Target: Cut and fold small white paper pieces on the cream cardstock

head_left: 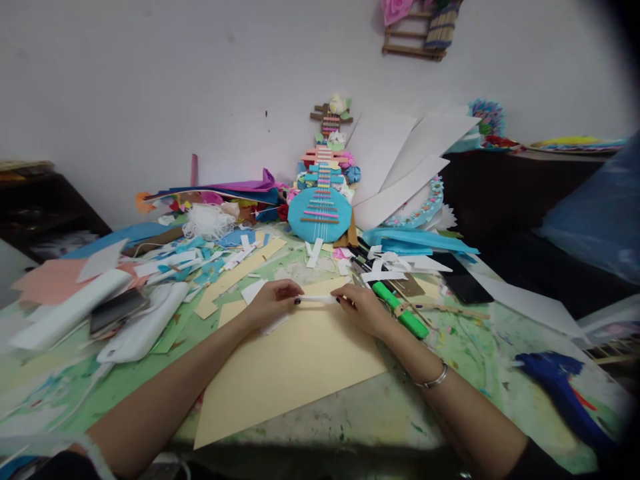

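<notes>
Between my two hands a thin white strip, which looks like rolled paper (317, 299), is stretched level. My left hand (277, 301) pinches its left end, and my right hand (364, 307) pinches the other end. Both are just above a large cream sheet of card (295, 367) lying on the table. A small white paper piece (277, 325) lies partly under my left hand. Close to my right hand is a bright green tool, perhaps a cutter (400, 310). Behind the hands stands a blue paper lute-like model (321, 212) with strings and coloured bars.
A blue glue gun (555, 387) lies at the right, and a black phone (463, 277) is farther back. At the left are a white power strip (145, 323), another phone (117, 312) and many paper scraps (175, 263). White sheets (385, 150) lean on the wall.
</notes>
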Motion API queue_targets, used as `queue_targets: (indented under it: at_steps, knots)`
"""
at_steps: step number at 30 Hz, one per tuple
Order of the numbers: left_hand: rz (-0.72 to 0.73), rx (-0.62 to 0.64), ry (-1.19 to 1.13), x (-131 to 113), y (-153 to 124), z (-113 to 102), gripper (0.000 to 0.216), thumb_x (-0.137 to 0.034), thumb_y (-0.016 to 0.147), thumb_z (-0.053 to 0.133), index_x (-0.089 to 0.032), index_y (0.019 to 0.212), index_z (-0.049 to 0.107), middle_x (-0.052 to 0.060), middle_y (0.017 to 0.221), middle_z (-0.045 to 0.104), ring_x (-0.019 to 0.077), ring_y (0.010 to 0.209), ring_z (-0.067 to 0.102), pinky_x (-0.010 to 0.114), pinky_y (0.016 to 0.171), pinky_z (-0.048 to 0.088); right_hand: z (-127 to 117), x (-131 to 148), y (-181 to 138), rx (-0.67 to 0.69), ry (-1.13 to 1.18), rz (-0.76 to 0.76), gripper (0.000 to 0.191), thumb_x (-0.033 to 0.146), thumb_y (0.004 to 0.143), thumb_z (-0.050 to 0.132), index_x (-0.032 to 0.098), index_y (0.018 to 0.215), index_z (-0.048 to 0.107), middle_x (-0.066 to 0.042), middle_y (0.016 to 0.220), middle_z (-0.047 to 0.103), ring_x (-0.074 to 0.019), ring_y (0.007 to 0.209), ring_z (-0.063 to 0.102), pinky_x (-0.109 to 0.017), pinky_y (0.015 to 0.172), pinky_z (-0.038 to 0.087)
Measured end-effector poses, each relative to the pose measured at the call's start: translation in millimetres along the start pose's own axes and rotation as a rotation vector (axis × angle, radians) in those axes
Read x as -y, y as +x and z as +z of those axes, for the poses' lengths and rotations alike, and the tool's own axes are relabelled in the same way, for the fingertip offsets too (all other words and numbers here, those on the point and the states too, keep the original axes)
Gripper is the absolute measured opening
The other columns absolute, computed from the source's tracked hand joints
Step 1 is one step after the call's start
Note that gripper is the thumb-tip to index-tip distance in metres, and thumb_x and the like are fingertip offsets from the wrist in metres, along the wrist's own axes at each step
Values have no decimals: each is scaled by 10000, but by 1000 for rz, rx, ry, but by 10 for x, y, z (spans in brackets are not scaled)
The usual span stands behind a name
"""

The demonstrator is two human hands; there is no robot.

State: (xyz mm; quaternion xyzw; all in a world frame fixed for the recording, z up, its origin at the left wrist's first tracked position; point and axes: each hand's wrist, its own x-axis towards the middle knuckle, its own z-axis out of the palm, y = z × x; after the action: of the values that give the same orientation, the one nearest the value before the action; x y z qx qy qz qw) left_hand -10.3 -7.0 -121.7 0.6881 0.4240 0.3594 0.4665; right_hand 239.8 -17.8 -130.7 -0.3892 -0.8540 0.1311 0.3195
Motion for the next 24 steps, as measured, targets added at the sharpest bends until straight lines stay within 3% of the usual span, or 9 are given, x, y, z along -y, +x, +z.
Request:
queue_targets:
  at_steps: [4, 8, 12, 18, 24]
  knots:
    - [-9, -20, 3, 13, 8, -31, 261, -338, 687, 660, -133, 846, 690, 65, 824, 623, 150, 713, 562, 252, 597, 428, -13, 37, 8, -42, 63, 21, 270, 55, 790, 471, 166, 947, 661, -69, 922, 696, -154, 800, 619, -274, 733, 456]
    - [-116, -11, -38, 47, 34, -93, 220, -250, 598, 683, -145, 790, 704, 19, 663, 612, 136, 616, 539, 247, 549, 396, -3, 70, 25, -26, 137, 149, 265, 29, 743, 486, 165, 878, 670, -28, 805, 690, -116, 629, 553, -233, 605, 410]
    - [-192, -35, -98, 8, 31, -109, 197, -206, 549, 705, -147, 736, 691, -4, 589, 590, 117, 566, 522, 222, 513, 374, 24, 66, 32, -4, 184, 201, 250, 28, 733, 476, 158, 850, 655, -19, 751, 660, -116, 622, 523, -227, 574, 375]
    - [-218, -142, -330, -50, -17, -109, 276, -216, 517, 779, -134, 764, 685, -1, 629, 587, 91, 567, 518, 188, 500, 375, -30, 84, 19, -86, 303, 83, 299, 51, 727, 490, 166, 965, 629, -45, 861, 638, -140, 754, 570, -264, 691, 434]
    - [-186, -193, -565, -39, -10, -108, 343, -176, 496, 815, -144, 817, 697, -18, 667, 591, 63, 613, 527, 167, 589, 410, -98, 257, 10, -82, 341, -35, 348, 16, 685, 490, 173, 935, 673, -41, 801, 639, -144, 756, 575, -274, 721, 451]
